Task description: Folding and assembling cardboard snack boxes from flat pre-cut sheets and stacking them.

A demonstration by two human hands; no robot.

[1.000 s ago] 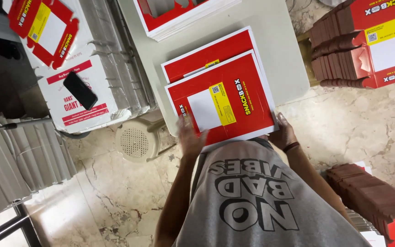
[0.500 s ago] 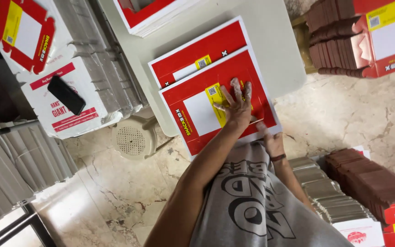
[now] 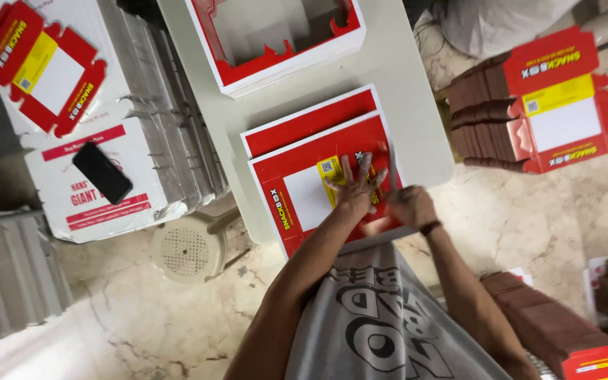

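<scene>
Grey printed shirt nearest. Left hand (image 3: 355, 184) lies flat, fingers spread, pressing the top red carton blank (image 3: 325, 186) at the near edge of the pale bench (image 3: 416, 105). Right hand (image 3: 408, 206) is curled at the blank's right edge; blurred, so I cannot tell if it pinches the flap. Risk, as I judge it: the blank overhangs the bench edge and could slide off or crease crooked. Farther back, another stack of die-cut blanks (image 3: 283, 42).

Glossy red cardboard box (image 3: 304, 190), marble floor (image 3: 142, 317)
</scene>
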